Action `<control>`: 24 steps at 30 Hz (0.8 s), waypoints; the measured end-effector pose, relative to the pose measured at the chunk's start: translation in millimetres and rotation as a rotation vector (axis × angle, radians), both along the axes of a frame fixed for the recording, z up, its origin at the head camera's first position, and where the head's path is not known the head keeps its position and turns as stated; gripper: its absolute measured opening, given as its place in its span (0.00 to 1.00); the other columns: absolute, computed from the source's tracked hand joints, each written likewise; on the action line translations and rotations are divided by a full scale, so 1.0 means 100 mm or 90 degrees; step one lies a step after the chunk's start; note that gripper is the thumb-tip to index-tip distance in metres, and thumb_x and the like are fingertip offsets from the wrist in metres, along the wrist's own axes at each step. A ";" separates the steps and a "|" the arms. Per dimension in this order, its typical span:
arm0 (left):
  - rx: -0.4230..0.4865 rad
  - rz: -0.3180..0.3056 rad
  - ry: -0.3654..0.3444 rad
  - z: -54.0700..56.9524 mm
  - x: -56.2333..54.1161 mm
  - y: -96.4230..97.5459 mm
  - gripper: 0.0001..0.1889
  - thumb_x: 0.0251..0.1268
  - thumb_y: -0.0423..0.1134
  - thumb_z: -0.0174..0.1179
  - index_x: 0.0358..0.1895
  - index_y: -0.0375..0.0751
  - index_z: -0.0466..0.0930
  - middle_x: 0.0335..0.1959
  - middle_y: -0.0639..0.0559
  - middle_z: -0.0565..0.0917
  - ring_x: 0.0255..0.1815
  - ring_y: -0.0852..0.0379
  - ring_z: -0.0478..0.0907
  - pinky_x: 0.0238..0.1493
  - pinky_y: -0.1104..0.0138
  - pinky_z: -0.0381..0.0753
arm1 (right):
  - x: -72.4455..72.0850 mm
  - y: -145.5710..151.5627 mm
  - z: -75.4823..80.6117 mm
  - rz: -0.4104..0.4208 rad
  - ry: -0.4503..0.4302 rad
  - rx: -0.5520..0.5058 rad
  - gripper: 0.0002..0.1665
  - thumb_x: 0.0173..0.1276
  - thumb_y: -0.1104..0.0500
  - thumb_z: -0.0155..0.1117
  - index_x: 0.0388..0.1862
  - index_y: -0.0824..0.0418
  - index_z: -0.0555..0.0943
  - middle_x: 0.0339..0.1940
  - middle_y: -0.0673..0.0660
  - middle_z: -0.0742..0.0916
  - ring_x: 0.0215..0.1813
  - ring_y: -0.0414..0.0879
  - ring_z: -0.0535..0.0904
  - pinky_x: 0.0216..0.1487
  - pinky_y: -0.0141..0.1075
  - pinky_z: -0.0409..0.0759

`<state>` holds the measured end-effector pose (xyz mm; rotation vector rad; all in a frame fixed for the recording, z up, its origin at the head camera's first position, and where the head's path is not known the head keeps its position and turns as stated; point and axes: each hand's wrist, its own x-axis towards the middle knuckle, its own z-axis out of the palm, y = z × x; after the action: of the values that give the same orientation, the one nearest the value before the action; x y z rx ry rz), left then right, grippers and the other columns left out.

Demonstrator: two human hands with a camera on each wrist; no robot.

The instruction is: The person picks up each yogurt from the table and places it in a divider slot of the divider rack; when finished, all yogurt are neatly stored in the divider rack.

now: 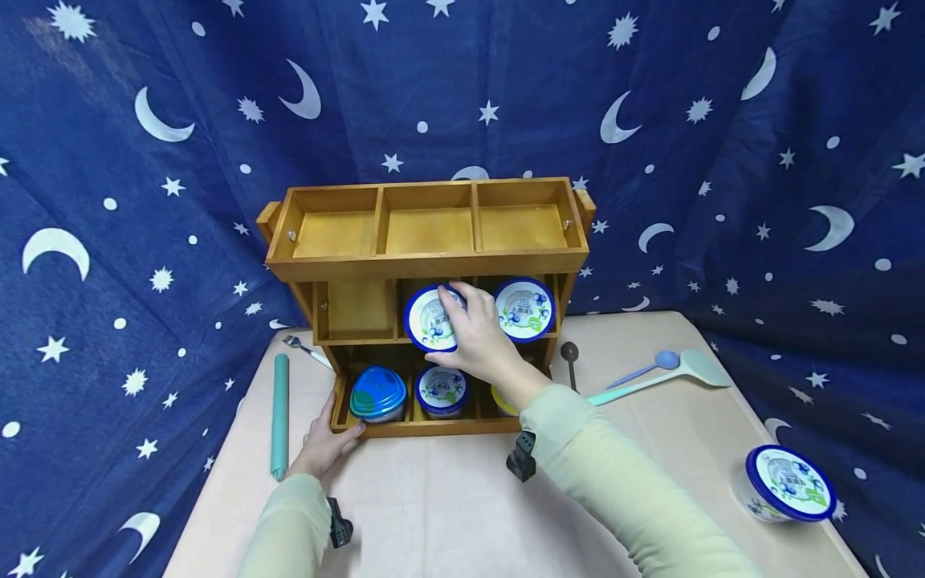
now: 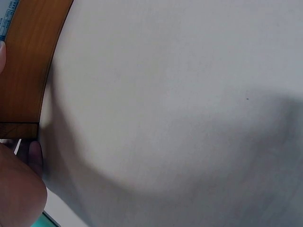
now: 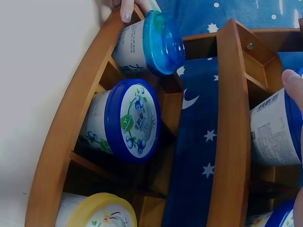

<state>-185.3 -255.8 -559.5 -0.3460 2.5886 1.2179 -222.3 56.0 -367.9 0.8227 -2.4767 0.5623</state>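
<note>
A tiered wooden organizer (image 1: 428,265) stands on the table, split into compartments. At its lower left corner my left hand (image 1: 325,443) grips the bottom tier, thumb by the front rail (image 2: 28,61) and fingers round the side. My right hand (image 1: 480,335) holds a blue-lidded tub (image 1: 428,319) by its lid, at the middle compartment of the middle tier. A second blue-lidded tub (image 1: 523,310) sits to its right. Below are a tub with a clear blue domed lid (image 1: 378,393), another blue-lidded tub (image 3: 135,120) and a yellow-lidded tub (image 3: 102,213), partly hidden by my right arm in the head view.
Another blue-lidded tub (image 1: 788,483) stands at the table's right edge. A green ladle (image 1: 694,368), a blue spoon (image 1: 665,360) and a brown spoon (image 1: 569,353) lie on the right. On the left are a rolled teal mat (image 1: 279,417) and a fork (image 1: 307,349).
</note>
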 end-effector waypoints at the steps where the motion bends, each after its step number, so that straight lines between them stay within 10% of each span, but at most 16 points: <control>1: -0.001 0.000 0.001 0.00 0.00 0.00 0.58 0.49 0.67 0.61 0.75 0.56 0.31 0.70 0.28 0.45 0.65 0.24 0.45 0.60 0.33 0.46 | -0.01 -0.01 -0.01 -0.005 -0.003 0.002 0.59 0.45 0.41 0.76 0.70 0.65 0.61 0.67 0.67 0.61 0.65 0.62 0.55 0.64 0.53 0.60; 24: -0.007 -0.010 0.005 0.00 0.00 -0.01 0.58 0.49 0.69 0.60 0.75 0.57 0.30 0.70 0.28 0.44 0.65 0.24 0.44 0.60 0.33 0.46 | -0.14 -0.12 0.02 -0.093 -0.043 0.098 0.57 0.47 0.37 0.74 0.69 0.63 0.61 0.67 0.66 0.62 0.61 0.62 0.63 0.63 0.51 0.64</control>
<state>-185.5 -256.8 -559.7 -0.3227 2.5997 1.2028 -236.5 44.0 -366.3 0.6815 -2.6412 0.3562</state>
